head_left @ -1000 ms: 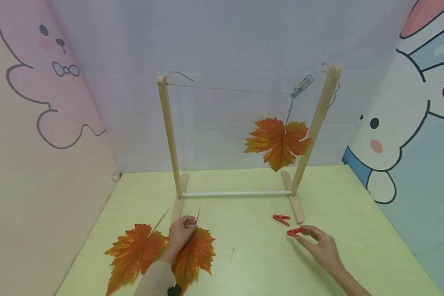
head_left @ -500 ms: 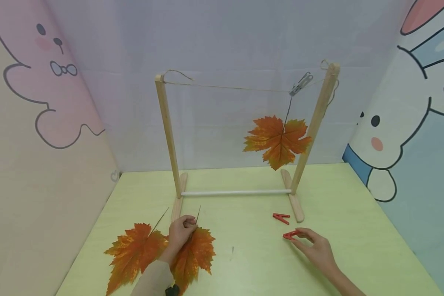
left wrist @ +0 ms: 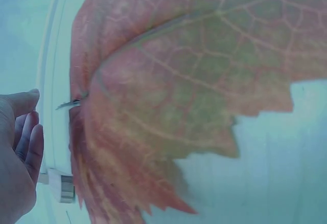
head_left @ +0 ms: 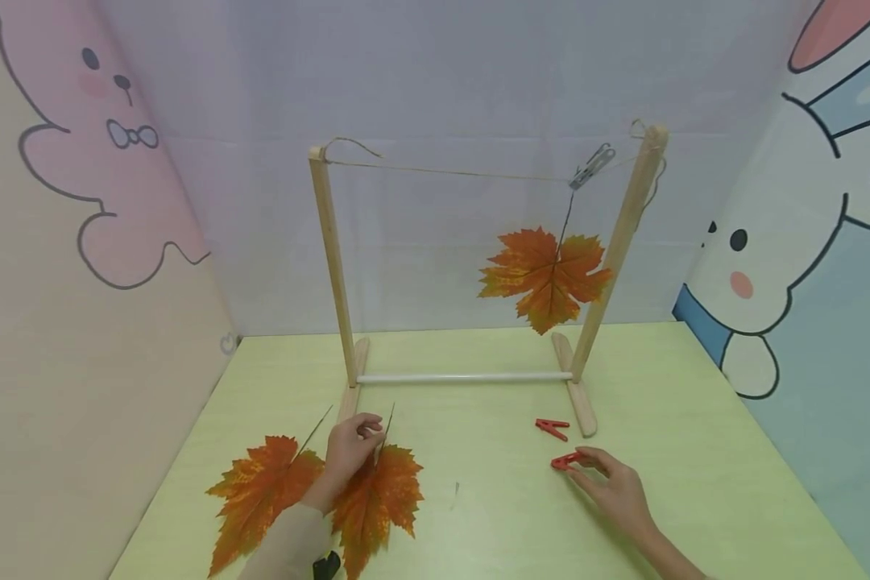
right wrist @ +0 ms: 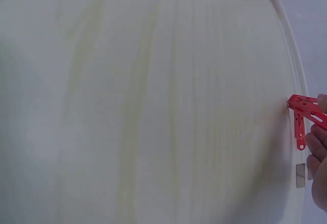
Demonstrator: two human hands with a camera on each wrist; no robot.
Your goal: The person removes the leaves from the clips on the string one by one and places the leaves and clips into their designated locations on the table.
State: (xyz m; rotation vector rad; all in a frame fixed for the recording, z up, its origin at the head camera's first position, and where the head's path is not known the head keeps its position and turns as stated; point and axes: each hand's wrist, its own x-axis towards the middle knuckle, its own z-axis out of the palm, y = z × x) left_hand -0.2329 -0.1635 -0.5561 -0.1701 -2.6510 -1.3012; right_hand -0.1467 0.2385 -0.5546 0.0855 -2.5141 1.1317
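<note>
Being pinched by the right hand, a slim red plastic clothespin is held nearer the right edge of the table; toward the left edge, the loosely curled left hand is positioned beside an orange-and-green maple leaf's thin stem.

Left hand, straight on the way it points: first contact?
Likely the stem of the nearest leaf, just ahead of the left hand; depth is unclear, so the gap is hard to judge.
</note>
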